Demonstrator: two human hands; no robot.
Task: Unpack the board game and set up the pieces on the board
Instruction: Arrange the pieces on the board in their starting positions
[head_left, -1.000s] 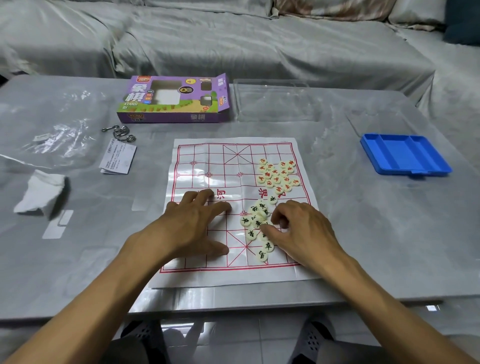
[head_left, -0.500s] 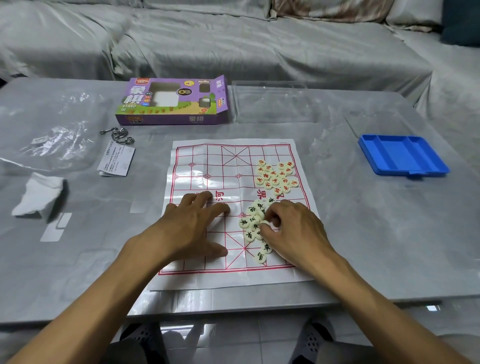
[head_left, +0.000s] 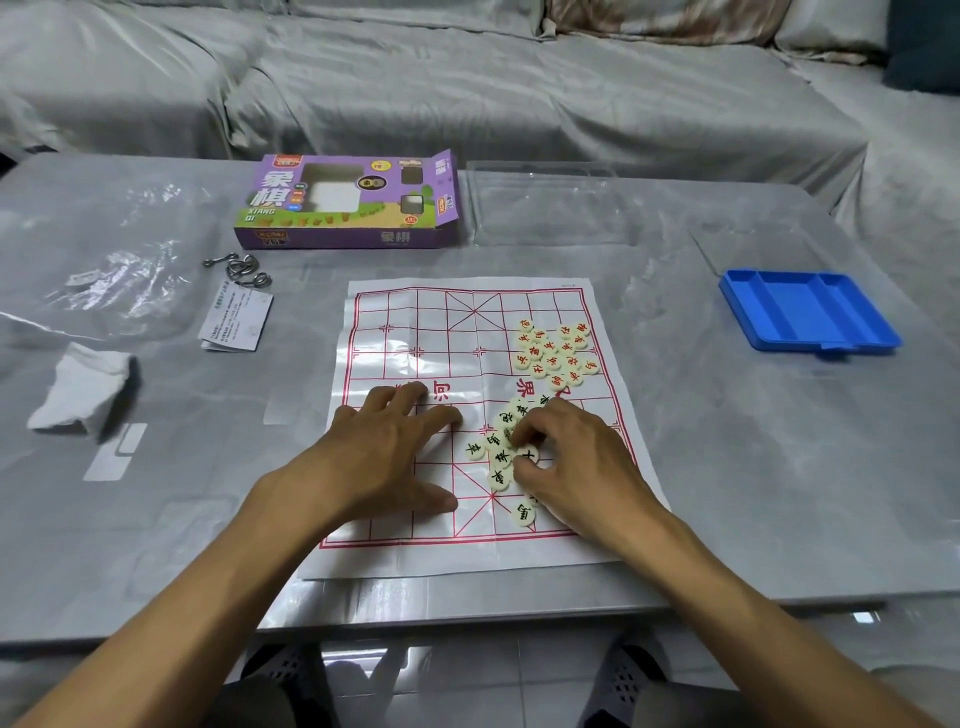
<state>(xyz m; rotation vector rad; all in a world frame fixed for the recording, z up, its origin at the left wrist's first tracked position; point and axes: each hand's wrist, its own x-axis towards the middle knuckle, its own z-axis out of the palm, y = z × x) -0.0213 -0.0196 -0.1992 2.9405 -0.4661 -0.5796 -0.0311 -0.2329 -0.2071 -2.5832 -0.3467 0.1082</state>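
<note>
two hands work over the paper board (head_left: 415, 322) on the grey counter (head_left: 727, 467): left hand (head_left: 384, 457) lies flat, fingers spread; right hand (head_left: 576, 462) pinches a black-marked piece (head_left: 527, 453) in the near cluster, red-marked pieces (head_left: 556, 353) heaped beyond

A grey marbled table (head_left: 727, 467) with a glossy top fills the room's foreground. Behind the table stands a sofa (head_left: 467, 88) draped in grey cloth; below the table's near edge, pale floor tiles (head_left: 467, 670) reflect light.

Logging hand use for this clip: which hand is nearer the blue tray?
Right. The right hand is among the black-lettered pieces on the board's right half, toward the blue tray. The left hand lies flat on the board's left half, farther away.
</note>
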